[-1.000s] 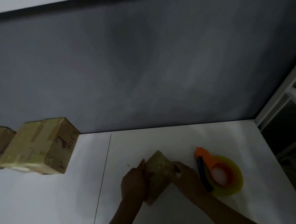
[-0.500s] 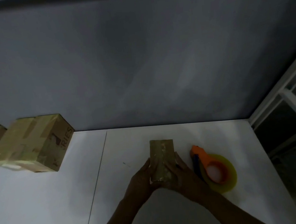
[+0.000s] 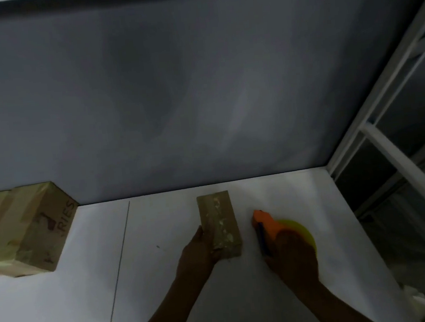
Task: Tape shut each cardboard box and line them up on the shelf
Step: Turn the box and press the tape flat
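On shelf: left hand fingers grip small taped box; right hand covers tape dispenser, finger state unclear.

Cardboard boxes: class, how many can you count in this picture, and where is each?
2. A small box lies mid-surface, gripped by the left hand; a larger printed box stands at the far left. Others may be cut off beyond the left edge.

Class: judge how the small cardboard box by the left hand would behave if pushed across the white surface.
The small box lies flat on a broad face, so it would probably slide, not tip or roll. The left hand alone holds it, hinting it is light. Its straight edges suggest stiffness.
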Motion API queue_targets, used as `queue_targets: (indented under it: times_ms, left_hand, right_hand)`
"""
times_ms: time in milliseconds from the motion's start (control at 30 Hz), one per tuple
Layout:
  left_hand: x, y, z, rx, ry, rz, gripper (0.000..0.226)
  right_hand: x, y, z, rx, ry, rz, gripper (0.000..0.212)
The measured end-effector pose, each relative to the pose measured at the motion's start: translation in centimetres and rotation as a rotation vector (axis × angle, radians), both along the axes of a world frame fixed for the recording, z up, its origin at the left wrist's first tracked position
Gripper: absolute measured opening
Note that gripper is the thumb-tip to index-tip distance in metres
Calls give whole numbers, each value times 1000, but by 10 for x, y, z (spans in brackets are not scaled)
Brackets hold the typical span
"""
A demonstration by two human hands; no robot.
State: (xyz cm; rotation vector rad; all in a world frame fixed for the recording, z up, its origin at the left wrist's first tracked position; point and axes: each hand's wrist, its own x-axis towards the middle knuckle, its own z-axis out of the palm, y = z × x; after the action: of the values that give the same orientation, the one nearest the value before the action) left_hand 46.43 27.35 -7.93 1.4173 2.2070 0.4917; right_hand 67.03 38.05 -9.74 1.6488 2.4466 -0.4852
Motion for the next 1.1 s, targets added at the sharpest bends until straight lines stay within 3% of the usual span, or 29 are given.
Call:
queue_targets:
  times_ms: [67,167,300,333,400,467,533,633,733,800,933,1100]
  left_hand:
    - [2,-2,-1,6,47,-15,81]
    - [2,-4,2,-28,53,-36,78]
    - [-1,-4,18,-62,128,-25,83]
    - [1,-4,25,-6,91,-7,78]
    - [5,0,44,197,-96,33,47]
    - [7,11,62,337,-219,97,21]
    - [8,20,75,378,-298,148,23]
    - [13,31,102,305,-528,350,48]
    - [12,37,124,309,-1074,458,40]
    - [5,36,128,300,-1271,497,39]
    - [-1,27,129,256,-1279,447,53]
    - [4,12,139,113,-1206,315,28]
  right_hand:
    - [6,-1,-13,-80,-98,49,74]
    - [8,-1,-13,-52,-35,91,60]
    - [11,14,12,65,372,27,57]
    - [14,19,23,47,418,34,53]
    - [18,24,51,-148,549,-5,46]
    - [19,24,72,-324,803,-100,16]
    - [17,25,91,-368,981,-127,11]
    - [14,27,115,-431,1125,-128,15]
    - [8,26,131,-436,1223,-147,24]
    - [4,23,137,-431,1258,-172,33]
    - [1,18,139,-427,1232,-177,47]
    - [0,17,134,-489,1289,-301,38]
